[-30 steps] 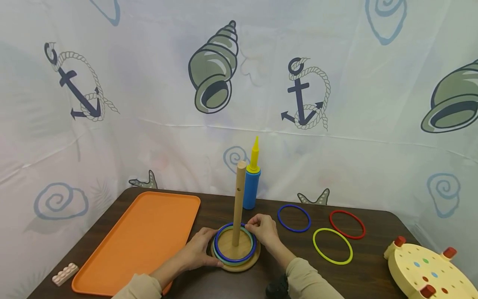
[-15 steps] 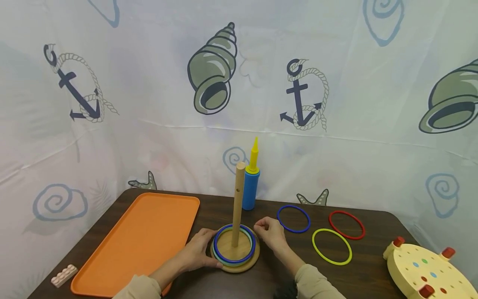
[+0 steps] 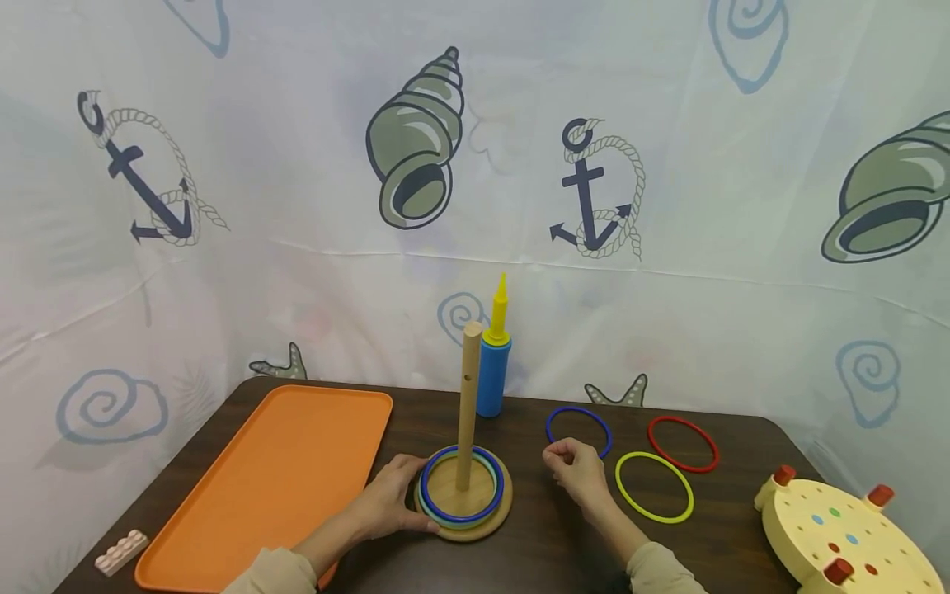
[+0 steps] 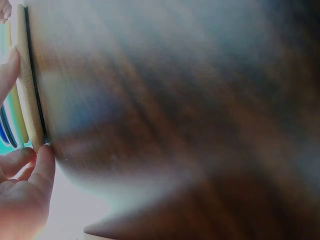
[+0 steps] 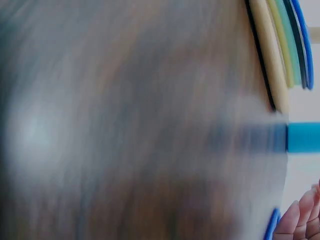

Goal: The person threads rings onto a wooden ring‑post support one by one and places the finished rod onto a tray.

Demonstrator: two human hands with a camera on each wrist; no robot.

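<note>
In the head view, a wooden ring stand (image 3: 469,396) with an upright peg stands mid-table. A blue ring (image 3: 462,520) tops the rings round its peg; the right wrist view shows yellow, teal (image 5: 295,50) and dark ones below it. My left hand (image 3: 389,499) grips the rim of the round base from the left, thumb at the front. Right of the stand, my right hand (image 3: 582,474) hangs with loosely curled fingers and nothing visible in them. It is nearest a loose blue ring (image 3: 579,409), partly covered by it; whether they touch I cannot tell.
A yellow ring (image 3: 653,454) and a red ring (image 3: 677,419) lie to the right. An orange tray (image 3: 289,470) covers the left side, near a pale studded block (image 3: 121,553). Behind the peg stands a blue pump (image 3: 491,379); a cream round board (image 3: 846,536) is front right.
My right hand has left the ring on the stand and moved right to the loose blue ring. My left hand stays on the base. The head view has shifted slightly.
</note>
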